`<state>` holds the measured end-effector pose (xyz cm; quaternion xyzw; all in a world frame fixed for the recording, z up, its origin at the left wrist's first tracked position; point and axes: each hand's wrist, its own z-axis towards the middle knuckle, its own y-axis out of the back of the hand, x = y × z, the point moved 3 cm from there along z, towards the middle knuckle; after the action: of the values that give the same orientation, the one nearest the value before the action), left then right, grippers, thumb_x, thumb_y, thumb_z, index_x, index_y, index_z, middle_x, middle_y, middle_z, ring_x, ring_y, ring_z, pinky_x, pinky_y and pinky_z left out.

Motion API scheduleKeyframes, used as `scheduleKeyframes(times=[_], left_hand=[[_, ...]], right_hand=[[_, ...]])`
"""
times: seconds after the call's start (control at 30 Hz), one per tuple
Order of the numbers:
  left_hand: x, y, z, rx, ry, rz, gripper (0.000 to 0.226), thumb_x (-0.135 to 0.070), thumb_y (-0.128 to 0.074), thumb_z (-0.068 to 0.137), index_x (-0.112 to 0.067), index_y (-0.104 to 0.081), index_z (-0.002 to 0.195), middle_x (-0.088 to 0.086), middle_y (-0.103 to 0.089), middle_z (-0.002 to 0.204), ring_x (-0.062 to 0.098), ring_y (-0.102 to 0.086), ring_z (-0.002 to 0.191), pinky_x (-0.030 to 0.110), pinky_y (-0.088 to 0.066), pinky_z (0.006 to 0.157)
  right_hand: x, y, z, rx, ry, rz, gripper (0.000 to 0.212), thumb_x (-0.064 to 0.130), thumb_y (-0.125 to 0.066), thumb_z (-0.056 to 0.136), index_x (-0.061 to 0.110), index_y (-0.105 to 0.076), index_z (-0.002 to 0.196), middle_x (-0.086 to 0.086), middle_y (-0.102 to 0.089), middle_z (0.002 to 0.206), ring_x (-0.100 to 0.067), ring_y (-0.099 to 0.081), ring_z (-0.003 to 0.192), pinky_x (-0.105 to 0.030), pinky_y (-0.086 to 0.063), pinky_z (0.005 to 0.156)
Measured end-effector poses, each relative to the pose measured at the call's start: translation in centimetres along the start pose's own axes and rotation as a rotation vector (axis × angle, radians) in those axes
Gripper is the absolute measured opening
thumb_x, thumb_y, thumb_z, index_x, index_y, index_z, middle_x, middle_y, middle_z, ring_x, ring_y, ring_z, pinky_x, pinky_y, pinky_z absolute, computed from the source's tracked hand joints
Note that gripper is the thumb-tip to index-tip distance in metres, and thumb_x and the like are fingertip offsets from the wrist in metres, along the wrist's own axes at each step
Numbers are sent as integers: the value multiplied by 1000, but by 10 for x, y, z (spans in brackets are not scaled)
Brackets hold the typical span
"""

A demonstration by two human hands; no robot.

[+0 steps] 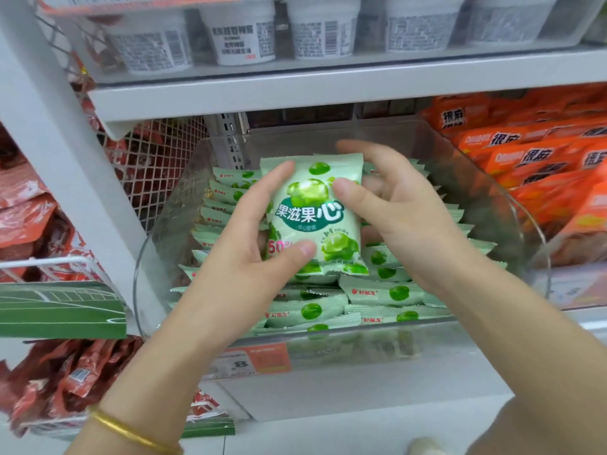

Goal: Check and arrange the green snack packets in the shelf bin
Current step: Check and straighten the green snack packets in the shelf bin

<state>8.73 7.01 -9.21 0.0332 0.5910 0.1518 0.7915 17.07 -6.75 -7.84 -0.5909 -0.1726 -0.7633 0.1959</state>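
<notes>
Head view: we see one green snack packet (312, 211) held upright above the clear shelf bin (492, 198), over the stacked green packets (377, 292) lying inside it. The left hand (249, 238) grips its left edge, thumb on the lower front. The right hand (394, 218) pinches the right edge, thumb in front, fingers apparently behind. At right, we note orange packets (542, 159) just beside the bin.

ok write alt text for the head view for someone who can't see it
The left hand and right hand hold one green snack packet upright over a clear shelf bin full of matching packets. Orange packets fill the bin to the right; white tubs sit above.
</notes>
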Motion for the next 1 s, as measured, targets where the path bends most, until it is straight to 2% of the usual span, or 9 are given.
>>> scheduleKeyframes(times=[0.2, 0.33, 0.57, 0.63, 0.7, 0.77, 0.83, 0.9, 1.0], left_hand=[[-1, -4, 0, 81, 5, -56, 83, -6, -68, 69, -56, -37, 129, -24, -38, 144, 11, -43, 132, 47, -38, 107], [-2, -3, 2, 78, 9, -52, 85, -6, -68, 69, -57, -36, 129, -24, -37, 145, 10, -44, 131, 43, -38, 107], [-1, -1, 1, 58, -10, -26, 82, -8, -68, 69, -52, -35, 130, -21, -37, 145, 8, -42, 132, 44, -36, 108], [-2, -1, 0, 53, -15, -35, 81, -3, -69, 72, -50, -38, 129, -23, -43, 139, 7, -50, 125, 38, -43, 103], [-4, -2, -1, 42, -13, -42, 81, 10, -68, 76, -46, -40, 128, -34, -52, 119, 2, -60, 108, 27, -51, 89], [-4, -2, -1, 24, 5, -5, 78, 15, -64, 78, -44, -41, 124, -37, -55, 105, 2, -65, 95, 24, -55, 78], [-3, -2, -2, -13, 0, 60, 69, 4, -69, 78, -44, -43, 121, -28, -53, 112, 6, -65, 97, 31, -56, 81], [-2, 1, -3, -71, -38, 276, 55, -24, -67, 75, -45, -44, 122, -24, -47, 120, 2, -54, 112, 32, -48, 97], [-5, 1, -3, -152, -27, 469, 63, -64, -47, 71, -42, -45, 131, -24, -36, 125, -5, -31, 125, 11, -24, 107]], right_hand=[[-3, 3, 4, -41, -12, 67, 29, 13, -56, 92, 20, -52, 120, -4, -74, 88, -17, -71, 76, -25, -51, 53], [-3, 0, 4, -47, -26, 112, 30, 11, -53, 94, 13, -51, 123, -12, -72, 95, -24, -70, 80, -33, -55, 54], [-3, -2, 4, -68, -43, 96, 25, 13, -53, 94, 15, -54, 119, -17, -70, 95, -22, -68, 74, -29, -52, 50], [-4, -2, 5, -77, -52, 89, 23, 14, -53, 94, 16, -54, 117, -17, -70, 95, -23, -68, 73, -31, -52, 51], [-6, -1, 6, -100, -59, 75, 22, 15, -55, 94, 16, -55, 115, -18, -69, 98, -23, -69, 75, -34, -54, 56], [-8, 1, 7, -120, -61, 50, 26, 20, -60, 89, 15, -55, 115, -20, -68, 100, -25, -70, 79, -40, -54, 63], [-7, 2, 7, -125, -64, 48, 30, 21, -62, 86, 12, -55, 114, -15, -70, 96, -25, -70, 80, -43, -55, 64], [-5, 2, 6, -118, -59, 72, 25, 14, -59, 91, 8, -52, 114, -9, -72, 92, -22, -70, 76, -41, -55, 57], [0, -3, 1, -68, -42, 133, 25, 11, -57, 91, 8, -47, 114, -7, -69, 93, -16, -69, 71, -31, -53, 49]])
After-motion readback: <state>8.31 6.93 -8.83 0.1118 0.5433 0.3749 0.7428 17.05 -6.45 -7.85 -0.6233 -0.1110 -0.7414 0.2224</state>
